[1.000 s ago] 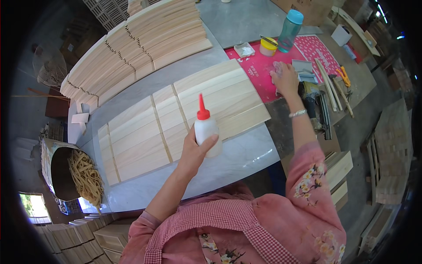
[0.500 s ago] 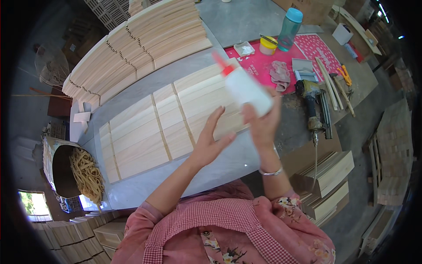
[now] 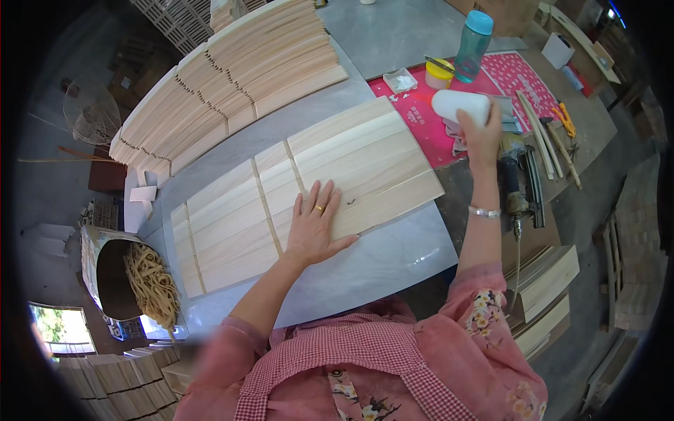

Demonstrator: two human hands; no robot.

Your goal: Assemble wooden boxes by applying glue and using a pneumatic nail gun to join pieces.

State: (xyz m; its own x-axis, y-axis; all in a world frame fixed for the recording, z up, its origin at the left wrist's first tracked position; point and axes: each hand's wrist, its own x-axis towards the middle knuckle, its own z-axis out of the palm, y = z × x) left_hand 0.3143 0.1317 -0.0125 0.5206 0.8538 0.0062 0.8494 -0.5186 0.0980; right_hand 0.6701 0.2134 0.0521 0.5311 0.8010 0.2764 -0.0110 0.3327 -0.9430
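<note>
A pale wooden panel of joined boards [image 3: 379,165], with darker strips across it, lies on the grey tabletop in front of me. My left hand [image 3: 312,228] rests flat on the panel, fingers spread. A small dark mark shows on the wood to the right of that hand. At the right, above the pink mat [image 3: 428,123], my right hand [image 3: 483,137] grips a white squeeze bottle [image 3: 456,107] tilted on its side. Its red tip is only a faint blur at the left end. Behind the bottle, a cloth is mostly hidden.
Stacked slats [image 3: 232,77] line the far left. A blue-lidded bottle [image 3: 472,49], yellow tub [image 3: 439,73] and small white dish [image 3: 400,81] stand beyond the mat. A nail gun [image 3: 516,179] with a hose lies right. A bin of wood shavings [image 3: 151,281] sits left.
My right hand has carried the squeeze bottle right, away from over the panel to above the mat. My left hand has come down flat onto the panel.
</note>
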